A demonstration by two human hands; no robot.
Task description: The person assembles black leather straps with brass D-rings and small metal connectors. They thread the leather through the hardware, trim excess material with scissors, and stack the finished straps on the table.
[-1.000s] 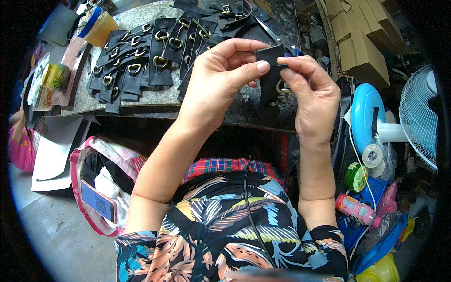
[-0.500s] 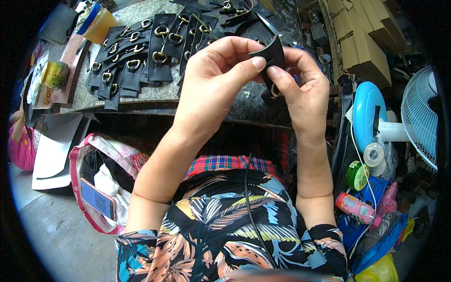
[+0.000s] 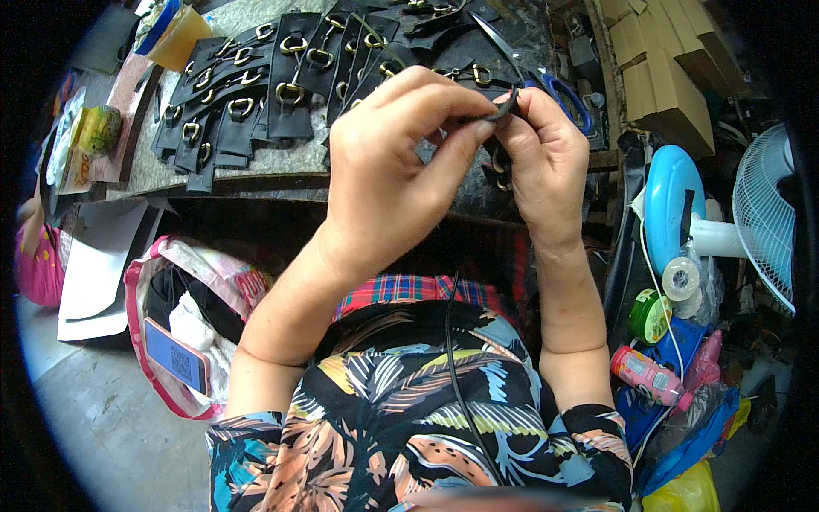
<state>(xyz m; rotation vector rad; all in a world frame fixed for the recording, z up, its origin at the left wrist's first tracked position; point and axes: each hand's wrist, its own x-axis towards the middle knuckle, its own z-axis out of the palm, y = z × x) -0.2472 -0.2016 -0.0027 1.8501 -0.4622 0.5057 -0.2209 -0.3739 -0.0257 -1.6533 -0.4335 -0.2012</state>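
Workbench (image 3: 256, 162): grey top, crowded with finished black straps (image 3: 247, 102), each folded round a brass ring, laid in overlapping rows well beyond the hands.
Left hand (image 3: 388, 175): raised over the bench edge, thumb and forefinger pinched on the near end of a small black strap piece (image 3: 509, 104).
Right hand (image 3: 546, 162): facing the left, fingertips pressed on the same piece from the far side; the other fingers are curled and seem to cup more dark material below, though what it is I cannot tell.
Strap piece: held in the air between both hands, just above the bench edge, near the blue-handled scissors (image 3: 559, 90); it looks dark, thin and bent at the pinch, mostly hidden by fingertips.
Doing it well: my judgement is that the fold wants both pinches kept close together, edges lined up before pressing, so it matches the rows on the bench.
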